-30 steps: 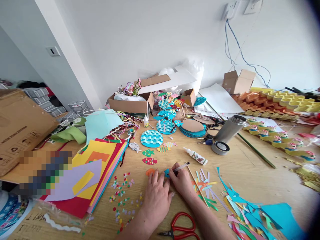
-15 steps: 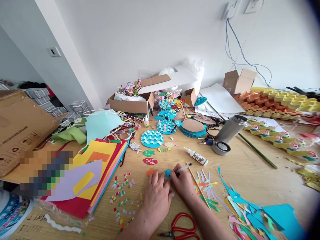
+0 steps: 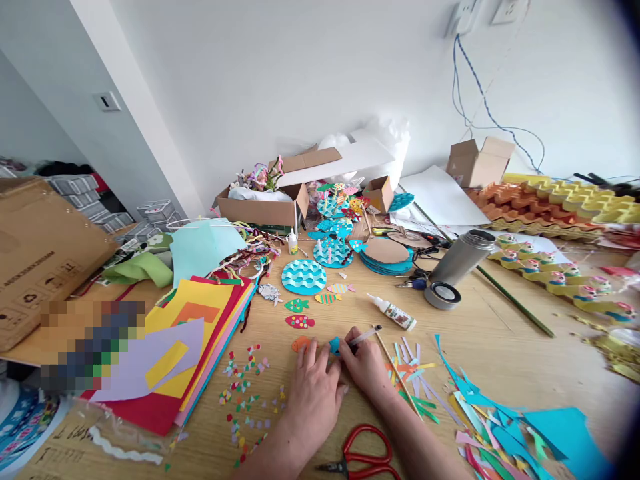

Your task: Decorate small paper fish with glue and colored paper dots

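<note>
A small blue paper fish (image 3: 335, 345) lies on the wooden table between my two hands. My right hand (image 3: 364, 360) is closed around a slim pen (image 3: 366, 335), its tip end hidden by the fingers at the blue piece. Spread and flat, my left hand (image 3: 316, 380) rests beside the blue fish, its fingertips next to an orange fish (image 3: 301, 343). Farther up lie a red dotted fish (image 3: 300, 322), a green fish (image 3: 297, 305) and striped fish (image 3: 329, 299). Red-handled scissors (image 3: 367, 453) are near my right forearm.
A glue bottle (image 3: 395, 313), a thin stick (image 3: 399, 373) and paper strips lie right of my hands. Paper bits (image 3: 243, 387) and stacked coloured sheets (image 3: 200, 333) are on the left. A metal flask (image 3: 461, 259) and blue discs (image 3: 386, 257) stand behind.
</note>
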Available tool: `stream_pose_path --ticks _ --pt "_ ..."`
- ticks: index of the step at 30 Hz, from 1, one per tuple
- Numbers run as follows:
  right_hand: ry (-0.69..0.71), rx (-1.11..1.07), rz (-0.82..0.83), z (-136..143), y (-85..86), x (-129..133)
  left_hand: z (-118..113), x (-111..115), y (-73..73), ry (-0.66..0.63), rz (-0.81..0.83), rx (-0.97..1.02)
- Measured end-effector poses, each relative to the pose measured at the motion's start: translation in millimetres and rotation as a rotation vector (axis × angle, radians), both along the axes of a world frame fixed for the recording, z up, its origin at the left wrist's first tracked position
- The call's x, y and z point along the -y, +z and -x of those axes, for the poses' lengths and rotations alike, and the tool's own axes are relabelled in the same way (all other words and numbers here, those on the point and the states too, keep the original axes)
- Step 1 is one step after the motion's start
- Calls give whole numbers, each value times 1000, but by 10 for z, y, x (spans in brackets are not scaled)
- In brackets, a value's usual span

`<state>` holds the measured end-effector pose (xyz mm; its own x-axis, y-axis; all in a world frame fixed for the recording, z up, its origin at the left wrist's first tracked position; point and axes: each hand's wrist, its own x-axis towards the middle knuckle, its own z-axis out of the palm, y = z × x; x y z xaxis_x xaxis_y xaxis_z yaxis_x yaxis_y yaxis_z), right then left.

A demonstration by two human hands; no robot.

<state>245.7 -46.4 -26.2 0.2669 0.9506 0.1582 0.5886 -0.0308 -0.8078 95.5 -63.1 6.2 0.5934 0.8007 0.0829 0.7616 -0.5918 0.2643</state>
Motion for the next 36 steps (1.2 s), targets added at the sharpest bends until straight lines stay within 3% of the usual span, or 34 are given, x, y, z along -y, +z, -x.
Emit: stream_pose_path --ticks 36 --pt "-30 -12 -13 -1 27 -1 6 -4 -2 1 21 4"
